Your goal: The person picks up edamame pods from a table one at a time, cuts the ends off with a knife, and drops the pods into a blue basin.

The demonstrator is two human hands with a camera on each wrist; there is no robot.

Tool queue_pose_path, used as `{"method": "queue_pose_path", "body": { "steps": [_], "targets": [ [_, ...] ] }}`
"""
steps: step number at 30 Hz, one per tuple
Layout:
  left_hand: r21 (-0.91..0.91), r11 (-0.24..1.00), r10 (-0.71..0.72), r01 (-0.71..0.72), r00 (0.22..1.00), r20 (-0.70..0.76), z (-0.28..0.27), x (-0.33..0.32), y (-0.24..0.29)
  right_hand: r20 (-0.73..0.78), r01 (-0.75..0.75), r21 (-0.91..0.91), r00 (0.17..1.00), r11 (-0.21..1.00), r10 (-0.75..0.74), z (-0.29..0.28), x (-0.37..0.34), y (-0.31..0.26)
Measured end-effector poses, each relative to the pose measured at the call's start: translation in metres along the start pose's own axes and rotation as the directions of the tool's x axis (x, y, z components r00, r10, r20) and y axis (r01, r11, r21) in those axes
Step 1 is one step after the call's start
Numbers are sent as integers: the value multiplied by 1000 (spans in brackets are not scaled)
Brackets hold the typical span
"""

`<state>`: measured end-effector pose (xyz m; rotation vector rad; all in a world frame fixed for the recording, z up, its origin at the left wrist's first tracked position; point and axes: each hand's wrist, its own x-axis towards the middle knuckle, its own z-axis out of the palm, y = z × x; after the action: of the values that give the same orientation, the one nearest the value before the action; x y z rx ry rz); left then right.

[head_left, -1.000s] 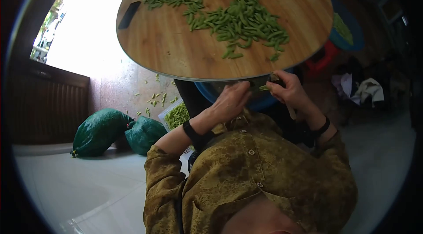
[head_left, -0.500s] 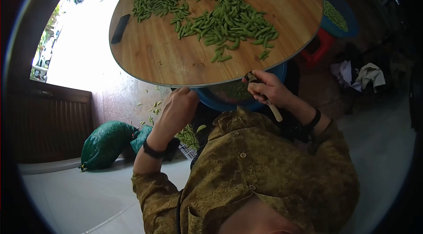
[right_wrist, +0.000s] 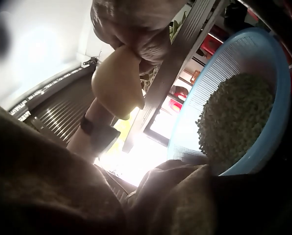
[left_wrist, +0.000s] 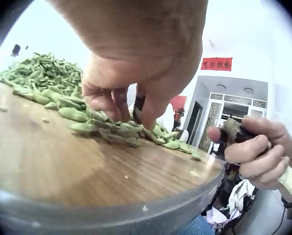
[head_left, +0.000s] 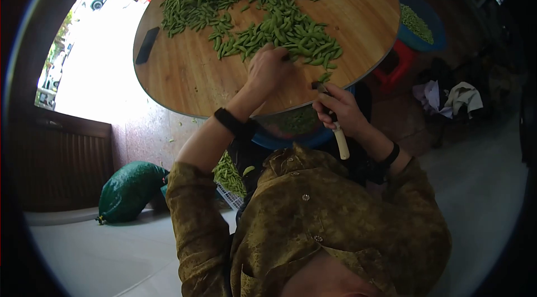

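Green soybean pods (head_left: 302, 34) lie heaped on a round wooden tabletop (head_left: 184, 73). My left hand (head_left: 268, 70) reaches over the near edge of the heap. In the left wrist view its bent fingers (left_wrist: 104, 100) and thumb are down among the pods, close around a few; a dark covering wraps one fingertip. Nearer the table's rim, my right hand (head_left: 344, 109) grips a tool with a cream handle (head_left: 340, 143). The handle sticks out below the palm, while the fingers mostly hide the dark upper end. In the right wrist view the handle's rounded end (right_wrist: 117, 81) shows.
Under the table's near rim sits a blue basin (head_left: 319, 137). A blue basket (right_wrist: 278, 93) of shelled beans stands to the right, over a red stool (head_left: 400, 65). A dark flat object (head_left: 147, 45) lies on the tabletop. Left are a pod-filled crate (head_left: 232, 199) and a green sack (head_left: 131, 193).
My left hand left the right hand, swung left beside the table rim, then moved up onto the pods. My right hand keeps its grip on the tool, whose handle now hangs more upright.
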<state>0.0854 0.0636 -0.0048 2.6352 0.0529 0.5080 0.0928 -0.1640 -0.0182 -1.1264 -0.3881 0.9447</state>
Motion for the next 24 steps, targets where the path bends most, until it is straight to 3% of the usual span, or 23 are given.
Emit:
{"method": "queue_pose_path", "body": {
  "steps": [1,2,3,4,7,8,10,14,24],
  "targets": [
    [4,1000,14,-14,1000,11,-7,-4,6,-5,31,24,1000,999,-31,0,1,-2],
    [-263,958,-89,115,990,107,-15,-11,14,-15,40,36,999,999,-40,1,2,-3],
    [-494,830,-165,259,960,227,-22,-18,24,4,61,92,998,994,-62,3,3,-4],
    [-491,833,-155,255,960,235,-28,-26,34,23,81,146,996,986,-85,6,3,-6],
    [-734,472,-268,488,873,408,-37,-48,49,66,47,222,996,974,-63,16,0,-9],
    [-734,471,-265,489,872,411,-35,-53,51,61,48,222,996,974,-63,16,-1,-8],
    [-790,314,-361,527,836,414,-31,-60,55,166,62,178,982,982,-92,16,-2,-4],
    [-830,232,-340,508,841,420,-29,-67,52,200,61,167,975,984,-94,21,-6,-6],
    [-907,242,-309,344,914,264,-23,-85,53,198,88,52,975,995,-97,27,-7,-4]
  ]
}}
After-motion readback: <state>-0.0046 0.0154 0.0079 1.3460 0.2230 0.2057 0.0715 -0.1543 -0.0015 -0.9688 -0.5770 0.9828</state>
